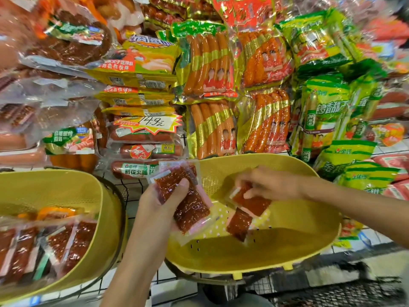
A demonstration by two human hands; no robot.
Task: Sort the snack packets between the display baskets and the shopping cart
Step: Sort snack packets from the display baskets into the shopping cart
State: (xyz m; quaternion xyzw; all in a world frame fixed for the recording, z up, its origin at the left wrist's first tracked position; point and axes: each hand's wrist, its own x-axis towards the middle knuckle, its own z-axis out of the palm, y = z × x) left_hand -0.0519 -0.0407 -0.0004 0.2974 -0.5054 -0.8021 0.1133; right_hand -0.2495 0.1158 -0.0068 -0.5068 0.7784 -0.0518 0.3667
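the left hand [164,201] clutches a loose stack of clear red-brown snack packets [188,202] while the right hand [269,185] pinches another packet [252,201] over the yellow perforated plastic basket [287,247], so the slick stack could slip.

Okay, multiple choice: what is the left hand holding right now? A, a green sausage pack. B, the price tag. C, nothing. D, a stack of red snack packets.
D: the left hand grips a stack of red snack packets above the yellow basket.

Bright, even store light; glare on plastic wrappers [66,89], blurred, warped edges.
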